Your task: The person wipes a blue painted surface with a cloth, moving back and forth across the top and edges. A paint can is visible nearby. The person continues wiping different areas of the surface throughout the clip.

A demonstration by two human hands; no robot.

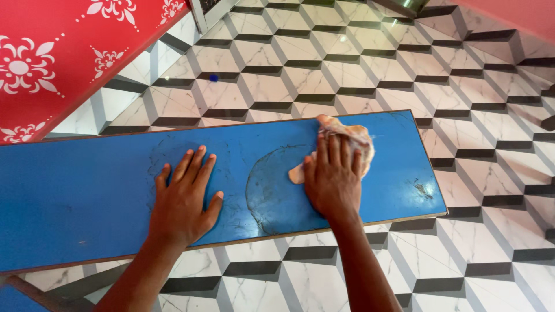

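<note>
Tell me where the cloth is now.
In the head view, the cloth lies on the right part of the blue board, pressed flat under the right hand; the left hand rests further left.

blue board [115, 190], pale cloth [355, 138], cube-patterned floor [347, 75]
</note>
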